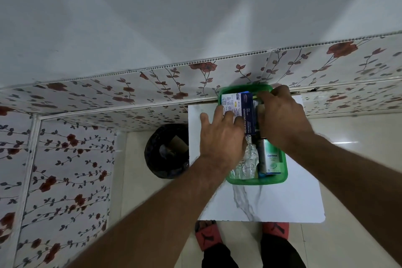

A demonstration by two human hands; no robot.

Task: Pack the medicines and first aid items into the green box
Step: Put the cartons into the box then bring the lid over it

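The green box [256,181] stands on a small white marble-patterned table [278,200], against the wall. My left hand [221,137] rests on a blue and white box of medicated dressings [245,111] lying in the box's far left part. My right hand [282,115] reaches into the far right part with curled fingers; what it holds is hidden. Nearer me in the box lie crumpled silver foil strips [250,159] and a green and white Optibex carton [270,159].
A black bin [167,152] stands on the floor just left of the table. Floral panels cover the walls behind and to the left. My feet in red sandals [208,237] are at the table's near edge.
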